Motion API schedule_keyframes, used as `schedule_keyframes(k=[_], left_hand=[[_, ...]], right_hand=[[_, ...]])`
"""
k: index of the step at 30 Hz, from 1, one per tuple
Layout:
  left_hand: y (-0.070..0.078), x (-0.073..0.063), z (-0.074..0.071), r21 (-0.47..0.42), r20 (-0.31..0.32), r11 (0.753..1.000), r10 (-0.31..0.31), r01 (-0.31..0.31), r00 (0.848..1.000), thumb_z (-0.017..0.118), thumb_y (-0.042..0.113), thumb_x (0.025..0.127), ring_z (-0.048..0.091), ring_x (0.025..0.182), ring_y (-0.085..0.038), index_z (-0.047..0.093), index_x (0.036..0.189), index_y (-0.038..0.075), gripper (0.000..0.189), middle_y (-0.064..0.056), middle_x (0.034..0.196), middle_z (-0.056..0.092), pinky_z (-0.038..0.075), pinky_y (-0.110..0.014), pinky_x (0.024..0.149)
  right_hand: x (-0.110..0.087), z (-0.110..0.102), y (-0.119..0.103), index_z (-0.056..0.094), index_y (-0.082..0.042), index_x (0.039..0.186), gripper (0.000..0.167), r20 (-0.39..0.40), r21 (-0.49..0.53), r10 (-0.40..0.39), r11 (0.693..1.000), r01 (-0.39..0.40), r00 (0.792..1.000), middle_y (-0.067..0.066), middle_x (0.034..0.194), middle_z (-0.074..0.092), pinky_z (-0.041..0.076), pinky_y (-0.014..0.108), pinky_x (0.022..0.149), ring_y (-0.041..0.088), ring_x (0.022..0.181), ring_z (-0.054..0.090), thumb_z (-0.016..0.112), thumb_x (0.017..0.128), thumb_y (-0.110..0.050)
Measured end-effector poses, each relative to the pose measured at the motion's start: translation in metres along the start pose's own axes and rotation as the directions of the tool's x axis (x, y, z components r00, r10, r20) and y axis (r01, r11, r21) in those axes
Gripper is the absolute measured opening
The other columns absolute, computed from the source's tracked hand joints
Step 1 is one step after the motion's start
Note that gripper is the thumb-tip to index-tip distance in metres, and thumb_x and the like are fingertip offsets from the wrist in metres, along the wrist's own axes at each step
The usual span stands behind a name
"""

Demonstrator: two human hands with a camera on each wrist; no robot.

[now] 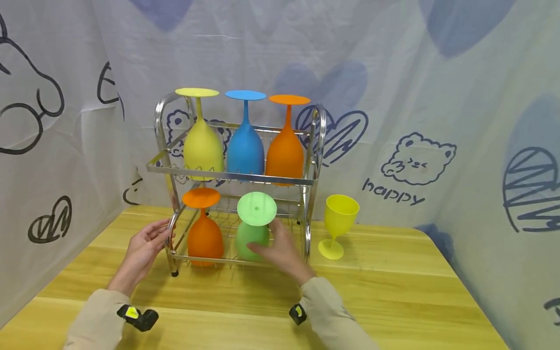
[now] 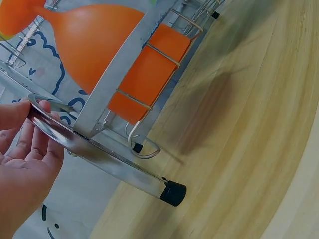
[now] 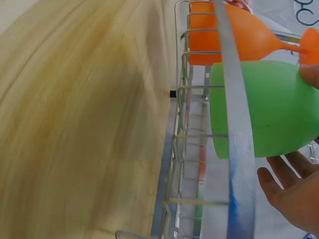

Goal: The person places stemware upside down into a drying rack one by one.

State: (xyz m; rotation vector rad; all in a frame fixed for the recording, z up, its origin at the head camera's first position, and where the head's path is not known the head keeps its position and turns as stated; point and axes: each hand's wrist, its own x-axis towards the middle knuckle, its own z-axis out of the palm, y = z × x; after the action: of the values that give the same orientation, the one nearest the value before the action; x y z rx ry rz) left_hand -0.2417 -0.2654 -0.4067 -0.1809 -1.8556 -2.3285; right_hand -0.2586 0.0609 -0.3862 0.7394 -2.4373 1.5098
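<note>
A two-tier metal rack (image 1: pixel 232 176) stands on the table. My left hand (image 1: pixel 148 243) grips its left side tube (image 2: pixel 65 132) between thumb and fingers. On the lower tier, a green goblet (image 1: pixel 253 240) is upside down, its rim behind the front bar (image 3: pixel 237 129). Around the green bowl curves my right hand (image 1: pixel 282 250), thumb on one side and fingers on the other; the fingertips are partly hidden in the head view. Left of it, an orange goblet (image 1: pixel 204 240) also stands inverted on the lower tier.
Along the upper tier stand inverted yellow (image 1: pixel 202 146), blue (image 1: pixel 245 150) and orange (image 1: pixel 285 155) goblets. An upright yellow goblet (image 1: pixel 340 218) is on the wooden table (image 1: pixel 393 282), right of the rack. A printed white curtain (image 1: pixel 393 121) hangs behind and at both sides.
</note>
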Motion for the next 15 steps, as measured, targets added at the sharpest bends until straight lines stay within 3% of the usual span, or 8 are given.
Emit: schedule_keyframes(k=[4, 9, 15], left_hand=[[0.000, 0.000, -0.001, 0.017, -0.006, 1.000, -0.007, 0.007, 1.000, 0.059, 0.011, 0.097, 0.063, 0.091, -0.005, 0.063, 0.117, 0.018, 0.022, 0.009, 0.099, 0.065, 0.050, -0.017, 0.073], [-0.001, 0.000, -0.001, 0.018, -0.012, 1.000, -0.007, 0.007, 1.000, 0.059, 0.010, 0.097, 0.063, 0.090, -0.005, 0.064, 0.116, 0.019, 0.021, 0.009, 0.099, 0.065, 0.051, -0.017, 0.073], [0.000, 0.001, -0.001, 0.009, -0.009, 1.000, -0.009, 0.009, 1.000, 0.059, 0.010, 0.096, 0.063, 0.091, -0.007, 0.063, 0.117, 0.017, 0.022, 0.008, 0.099, 0.064, 0.051, -0.017, 0.076]], right_hand=[[0.007, 0.008, 0.001, 0.045, -0.007, 0.141, 0.075, 0.032, -0.059, 0.014, 0.998, -0.012, 0.999, 0.011, 0.137, 0.051, 0.043, 0.047, 0.100, 0.027, 0.124, 0.048, 0.081, 0.078, -0.024], [0.012, 0.014, 0.000, 0.044, -0.008, 0.143, 0.077, 0.065, -0.082, 0.060, 0.995, -0.054, 0.996, 0.011, 0.131, 0.054, 0.053, 0.036, 0.085, 0.025, 0.111, 0.056, 0.080, 0.079, -0.032], [0.017, 0.020, 0.005, 0.045, -0.004, 0.141, 0.074, 0.096, -0.102, 0.115, 0.989, -0.105, 0.989, 0.012, 0.126, 0.057, 0.055, 0.029, 0.079, 0.025, 0.107, 0.057, 0.076, 0.082, -0.037]])
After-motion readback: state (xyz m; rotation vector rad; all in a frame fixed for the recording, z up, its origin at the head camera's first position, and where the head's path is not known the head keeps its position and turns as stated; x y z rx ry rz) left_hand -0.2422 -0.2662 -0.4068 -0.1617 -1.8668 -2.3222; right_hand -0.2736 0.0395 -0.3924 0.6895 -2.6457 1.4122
